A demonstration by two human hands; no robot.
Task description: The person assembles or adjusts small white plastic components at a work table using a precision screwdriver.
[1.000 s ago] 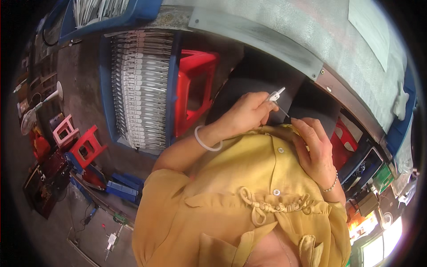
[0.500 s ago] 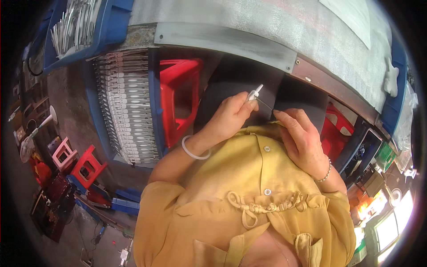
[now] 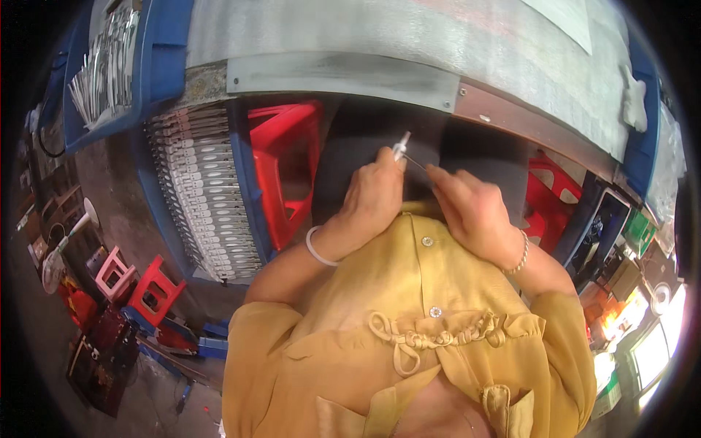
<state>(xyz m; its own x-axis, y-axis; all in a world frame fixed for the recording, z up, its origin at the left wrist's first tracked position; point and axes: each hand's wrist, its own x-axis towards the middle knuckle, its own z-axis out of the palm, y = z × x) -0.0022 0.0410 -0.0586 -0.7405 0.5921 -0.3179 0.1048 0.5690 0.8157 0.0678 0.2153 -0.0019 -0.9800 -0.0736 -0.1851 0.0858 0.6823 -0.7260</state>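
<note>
Centre of frame: left hand (image 3: 372, 197), fingers curled tight around a small white plastic piece (image 3: 401, 143), its tip poking up past the knuckles. Just right of it: right hand (image 3: 475, 215), fingertips pinched narrow on a thin metal wire (image 3: 416, 162) running slantwise to the white piece. Hands close together, nearly touching, held before a dark lap. White bangle (image 3: 318, 248) on the left wrist, beaded bracelet (image 3: 520, 255) on the right. Below, filling the lower frame: yellow blouse (image 3: 409, 343), soft woven cloth, small round buttons, a ruffled trim and a bow.

Across the top: grey workbench (image 3: 380, 36), dull, scuffed metal sheet, its front edge a flat strip bending with the lens, a brown rail with screws at upper right. Tight room between bench edge and hands. Left of centre: red plastic stool (image 3: 285, 160), hard, glossy, tucked under the bench. Further left: blue crate (image 3: 244, 190) packed with rows of slim white parts (image 3: 204, 197), ridged and regular. Upper left: second blue bin (image 3: 157, 51) of thin pale strips standing on end. Lower left: open grey floor, a small red stool (image 3: 153, 292) and a pink stool (image 3: 113, 270) standing apart. Right edge: crowded, more red stools (image 3: 544, 204), boxes, bright light.
</note>
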